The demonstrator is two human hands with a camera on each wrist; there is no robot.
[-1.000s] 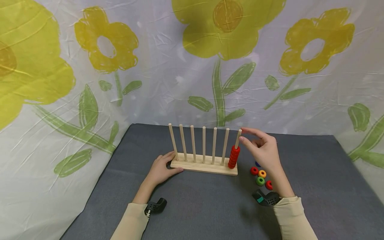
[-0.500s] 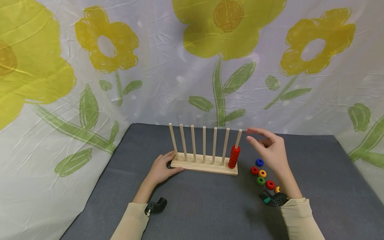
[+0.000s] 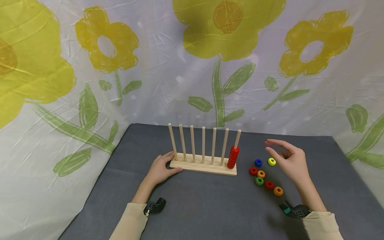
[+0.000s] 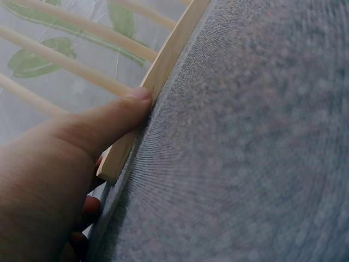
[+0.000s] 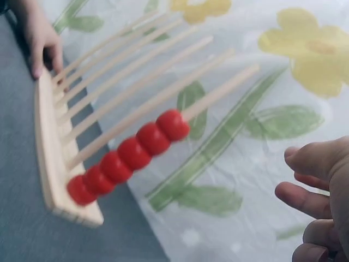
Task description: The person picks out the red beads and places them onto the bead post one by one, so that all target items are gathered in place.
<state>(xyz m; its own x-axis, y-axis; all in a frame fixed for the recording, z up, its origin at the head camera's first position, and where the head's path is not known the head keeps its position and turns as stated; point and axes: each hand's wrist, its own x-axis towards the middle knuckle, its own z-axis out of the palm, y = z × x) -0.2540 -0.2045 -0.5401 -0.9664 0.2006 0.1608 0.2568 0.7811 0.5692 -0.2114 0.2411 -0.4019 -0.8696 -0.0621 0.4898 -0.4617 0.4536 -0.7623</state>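
Note:
A wooden peg rack (image 3: 204,167) with several upright pegs stands on the dark grey cloth. My left hand (image 3: 162,169) grips its left end; in the left wrist view the thumb (image 4: 128,106) presses the front edge of the base, while the fingers are partly hidden behind it. Red beads (image 5: 133,153) are stacked on the rightmost peg, whose upper part is bare. To the right of the rack, my right hand (image 3: 289,161) hovers with thumb and forefinger apart and nothing between them. Nearest to it lies a yellow bead (image 3: 271,162).
More loose beads lie right of the rack: a blue bead (image 3: 258,162), a red bead (image 3: 253,171), a green bead (image 3: 259,181), another red one and two orange ones. Behind the table (image 3: 195,203) hangs a flower-printed cloth (image 3: 162,90).
My right hand has moved away from the rightmost peg, to the right and lower, uncovering the yellow bead and other loose beads. The left hand and the rack have stayed in place.

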